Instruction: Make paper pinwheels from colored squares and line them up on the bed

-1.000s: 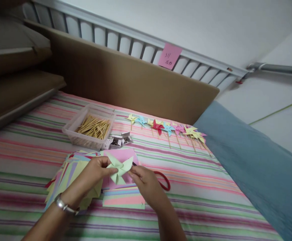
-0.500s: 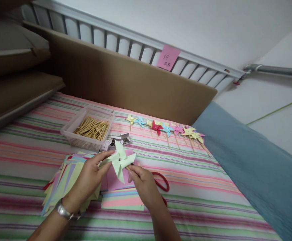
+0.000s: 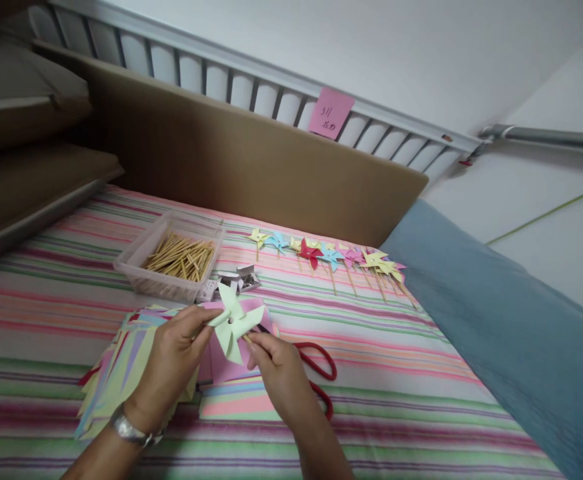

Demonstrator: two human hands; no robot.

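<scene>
A pale green paper pinwheel [image 3: 231,323] is held up between my two hands, over the stacked paper. My left hand [image 3: 179,350] pinches the tip of its left blade between thumb and fingers. Lower right of the blades, my right hand [image 3: 276,363] grips the thin wooden stick [image 3: 247,338], most of which my fingers hide. Under the pinwheel lies pink paper [image 3: 216,363] on a stack of coloured sheets [image 3: 236,403]. Red-handled scissors [image 3: 329,363] lie just right of my right hand, their blades mostly covered.
Loose coloured paper [image 3: 116,373] is piled at left. Behind it stands a clear plastic box [image 3: 126,265] of wooden sticks [image 3: 181,257], beside small open boxes [image 3: 246,279]. Finished pinwheels [image 3: 330,256] lie in a row at the back, before a cardboard panel [image 3: 251,180]. Striped cloth [image 3: 421,413] covers the table.
The pinwheel has turned slightly and sits a little further left in view, both hands with it. The whole view has shifted slightly. Both hands keep their hold.
</scene>
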